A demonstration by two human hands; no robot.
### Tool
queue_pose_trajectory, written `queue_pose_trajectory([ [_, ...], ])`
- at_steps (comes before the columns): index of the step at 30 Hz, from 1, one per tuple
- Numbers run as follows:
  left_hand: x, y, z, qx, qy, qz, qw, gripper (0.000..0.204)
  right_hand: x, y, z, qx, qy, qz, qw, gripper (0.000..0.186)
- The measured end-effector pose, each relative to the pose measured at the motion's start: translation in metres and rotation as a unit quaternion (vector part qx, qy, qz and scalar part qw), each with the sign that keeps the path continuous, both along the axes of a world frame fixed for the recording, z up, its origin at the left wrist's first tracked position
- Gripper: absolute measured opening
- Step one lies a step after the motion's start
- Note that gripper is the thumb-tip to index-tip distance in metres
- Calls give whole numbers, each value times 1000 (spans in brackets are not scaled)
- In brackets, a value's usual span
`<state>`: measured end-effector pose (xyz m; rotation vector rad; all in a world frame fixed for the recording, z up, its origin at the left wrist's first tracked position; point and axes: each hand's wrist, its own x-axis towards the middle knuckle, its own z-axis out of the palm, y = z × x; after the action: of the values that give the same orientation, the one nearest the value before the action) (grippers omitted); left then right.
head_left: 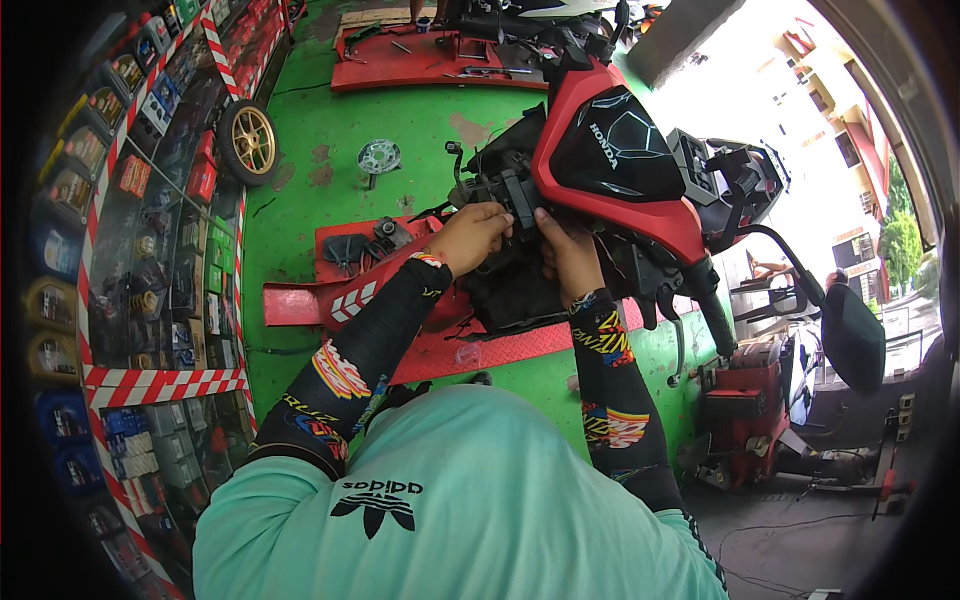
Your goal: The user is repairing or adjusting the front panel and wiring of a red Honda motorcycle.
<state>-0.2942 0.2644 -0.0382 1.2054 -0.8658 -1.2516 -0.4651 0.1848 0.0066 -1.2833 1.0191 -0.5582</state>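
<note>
On the scooter, the black block, its long axis directed forward, is flanked almost equally by the left hand, fingers curled, and the right hand, thumb extended, but whether it is gripped cannot be told.

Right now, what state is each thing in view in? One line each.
Black boxy part: between the hands, fastening unclear
Left hand: fingers bent, tips at that part's left side
Right hand: thumb at its right edge, fingers partly hidden
Red-and-black scooter: dark inner parts exposed
Gold-rimmed wheel: detached, standing on edge
Display case: stocked
Far red platform: tools lying on it
Green floor: paint worn in patches
</note>
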Motion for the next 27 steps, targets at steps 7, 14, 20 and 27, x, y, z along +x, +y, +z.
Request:
queue_pose_trajectory([
  [7, 16, 2, 27, -90, -477, -55, 872, 25, 9, 4, -2, 28, -8, 16, 999, 24],
  [14, 8, -1, 30, -6, -476, -32, 879, 32, 10, 2, -3, 42, -37, 25, 998, 22],
  [20, 12, -4, 15, -60, -455, -4, 888, 35, 15, 4, -12, -90, 45, 12, 995, 28],
  [27, -4, 7, 16, -5, 104, 30, 994, 26, 13, 4, -14, -53, 41, 3, 998, 31],
])
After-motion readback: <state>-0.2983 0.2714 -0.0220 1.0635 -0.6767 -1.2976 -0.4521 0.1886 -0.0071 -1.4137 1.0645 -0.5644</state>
